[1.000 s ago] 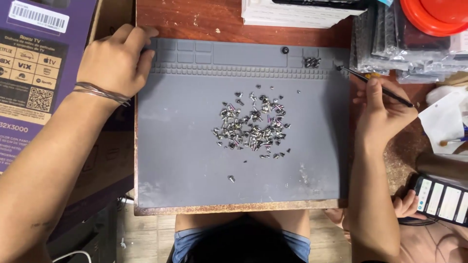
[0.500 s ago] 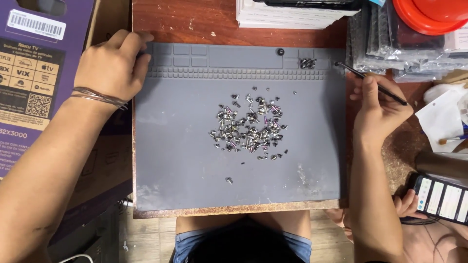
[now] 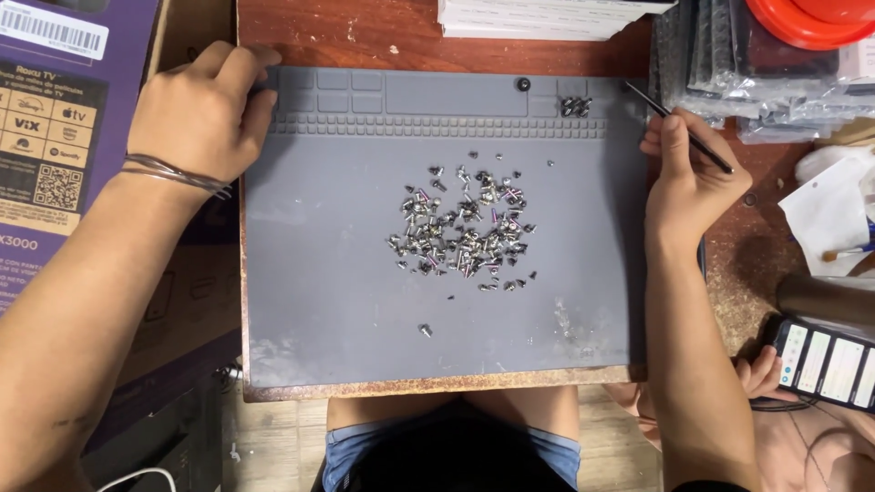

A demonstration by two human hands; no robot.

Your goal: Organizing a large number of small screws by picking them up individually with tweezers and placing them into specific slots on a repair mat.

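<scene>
We look down on a grey work mat (image 3: 346,301) that covers most of a reddish-brown table (image 3: 401,32). In the middle of the mat lies a loose pile of small screws (image 3: 465,228), silvery with a few pinkish ones among them, and a single stray screw (image 3: 425,330) sits apart on the near side of the pile. Along the far edge of the mat run shallow moulded compartments; one towards the right holds a small cluster of screws (image 3: 574,107), and a dark round knob (image 3: 523,84) stands just left of it.

Our left hand (image 3: 200,114) rests curled over the mat's far left corner, fingers bent down onto the edge, holding nothing that we can see; thin bangles (image 3: 173,173) circle the wrist. Our right hand (image 3: 688,178) sits at the mat's right edge, closed around a slim dark tool (image 3: 679,128), tweezers or a probe, whose tip points to the far left, near the mat's far right corner.

To the left lies a purple cardboard box (image 3: 55,109). At the far right are bagged dark parts (image 3: 766,91) and a red lid (image 3: 811,18). At the near right, another person's hand (image 3: 761,374) lies beside a phone (image 3: 825,360).
</scene>
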